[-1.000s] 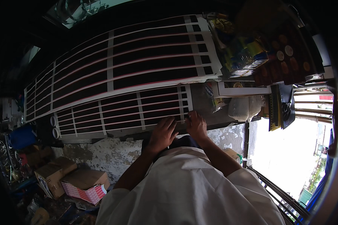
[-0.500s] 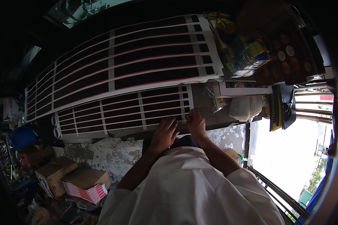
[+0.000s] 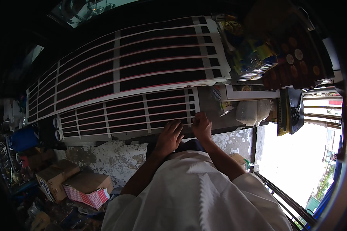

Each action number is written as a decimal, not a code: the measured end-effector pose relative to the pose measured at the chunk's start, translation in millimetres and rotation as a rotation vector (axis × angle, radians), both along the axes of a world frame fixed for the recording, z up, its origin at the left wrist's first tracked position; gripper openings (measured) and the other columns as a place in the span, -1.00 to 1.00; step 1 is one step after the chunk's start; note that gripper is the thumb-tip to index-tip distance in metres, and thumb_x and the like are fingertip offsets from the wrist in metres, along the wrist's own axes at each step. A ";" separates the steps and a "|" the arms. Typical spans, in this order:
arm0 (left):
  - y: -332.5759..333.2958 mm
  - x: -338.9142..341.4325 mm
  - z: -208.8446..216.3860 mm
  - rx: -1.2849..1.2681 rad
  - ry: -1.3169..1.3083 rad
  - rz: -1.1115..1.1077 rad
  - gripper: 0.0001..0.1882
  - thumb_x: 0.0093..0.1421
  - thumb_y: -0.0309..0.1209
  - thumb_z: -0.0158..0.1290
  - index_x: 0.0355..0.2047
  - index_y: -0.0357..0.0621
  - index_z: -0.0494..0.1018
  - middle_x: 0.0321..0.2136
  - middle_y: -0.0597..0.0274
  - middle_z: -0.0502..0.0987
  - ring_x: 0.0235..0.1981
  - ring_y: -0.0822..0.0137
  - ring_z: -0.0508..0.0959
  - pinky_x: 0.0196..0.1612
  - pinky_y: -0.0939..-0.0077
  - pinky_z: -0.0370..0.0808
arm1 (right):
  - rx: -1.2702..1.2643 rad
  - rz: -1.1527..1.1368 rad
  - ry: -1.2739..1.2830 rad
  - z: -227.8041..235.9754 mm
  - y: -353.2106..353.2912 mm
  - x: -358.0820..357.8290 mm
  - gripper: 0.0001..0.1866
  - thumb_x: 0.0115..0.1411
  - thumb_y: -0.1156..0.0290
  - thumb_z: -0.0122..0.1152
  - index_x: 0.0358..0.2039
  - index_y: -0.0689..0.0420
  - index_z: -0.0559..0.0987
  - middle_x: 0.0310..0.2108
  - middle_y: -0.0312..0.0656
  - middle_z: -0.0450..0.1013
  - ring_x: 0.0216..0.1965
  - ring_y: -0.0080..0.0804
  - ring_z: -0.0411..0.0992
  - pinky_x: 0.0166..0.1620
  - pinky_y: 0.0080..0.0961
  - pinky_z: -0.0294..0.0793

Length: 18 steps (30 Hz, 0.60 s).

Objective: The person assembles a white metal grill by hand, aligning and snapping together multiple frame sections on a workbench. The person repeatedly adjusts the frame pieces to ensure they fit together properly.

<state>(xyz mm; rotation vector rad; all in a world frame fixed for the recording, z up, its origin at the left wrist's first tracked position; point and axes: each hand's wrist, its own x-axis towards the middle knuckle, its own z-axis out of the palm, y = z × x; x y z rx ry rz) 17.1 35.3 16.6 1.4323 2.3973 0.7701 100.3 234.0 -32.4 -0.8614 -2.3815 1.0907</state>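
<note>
A narrower sheet (image 3: pixel 146 112) of black panels divided by white strips lies on the table in front of me. My left hand (image 3: pixel 170 134) rests on its near edge, palm down with the fingers stretched out. At the sheet's near right corner is my right hand (image 3: pixel 202 126), its fingers curled together in a pinch. Whatever those fingertips hold is too small to make out. Beyond lies a larger stack of similar sheets (image 3: pixel 117 61), black with white and red lines. Two white rolls (image 3: pixel 58 134) stand by the narrow sheet's left end.
The table (image 3: pixel 214 113) runs along a wall with peeling paint (image 3: pixel 119 159). To the right are a white box (image 3: pixel 250 93), a plastic-wrapped bundle (image 3: pixel 252 111) and dark folders (image 3: pixel 295 107). Cardboard boxes (image 3: pixel 89 182) sit low at the left. A bright opening with railings is at the right.
The view has shifted very slightly. Both hands stay at almost the same places on the narrow sheet, with no clear change in their grip.
</note>
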 end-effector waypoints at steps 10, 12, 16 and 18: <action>1.2 1.0 1.6 0.020 -0.016 0.012 -0.44 0.44 -0.22 0.24 0.30 -0.36 0.51 0.36 -0.09 0.45 0.39 -0.08 0.43 0.47 0.08 0.44 | -0.041 0.019 -0.013 6.4 -0.6 1.0 -0.75 0.20 0.67 0.33 -0.13 0.18 0.55 -0.28 0.07 0.63 -0.21 0.18 0.66 -0.11 -0.04 0.64; 1.4 1.5 1.2 0.031 -0.016 0.015 -0.45 0.43 -0.23 0.25 0.29 -0.35 0.52 0.35 -0.09 0.45 0.38 -0.09 0.44 0.46 0.07 0.44 | -0.019 0.032 -0.001 8.1 -0.7 1.8 -0.76 0.21 0.68 0.31 -0.13 0.18 0.54 -0.30 0.07 0.62 -0.20 0.19 0.65 -0.11 -0.03 0.62; 2.1 2.3 0.0 0.043 -0.005 0.023 -0.45 0.33 -0.27 0.31 0.24 -0.33 0.55 0.32 -0.06 0.47 0.35 -0.06 0.44 0.46 0.11 0.42 | 0.032 0.127 0.009 11.6 0.8 5.5 -0.80 0.26 0.67 0.26 -0.12 0.19 0.54 -0.25 0.09 0.58 -0.14 0.25 0.60 -0.09 0.06 0.58; 2.4 2.2 -0.8 0.049 -0.013 0.021 -0.45 0.33 -0.27 0.31 0.24 -0.32 0.55 0.32 -0.06 0.47 0.34 -0.06 0.44 0.46 0.10 0.43 | 0.076 0.175 0.010 13.4 1.8 8.4 -0.81 0.29 0.66 0.23 -0.10 0.19 0.55 -0.21 0.11 0.55 -0.13 0.27 0.57 -0.08 0.10 0.57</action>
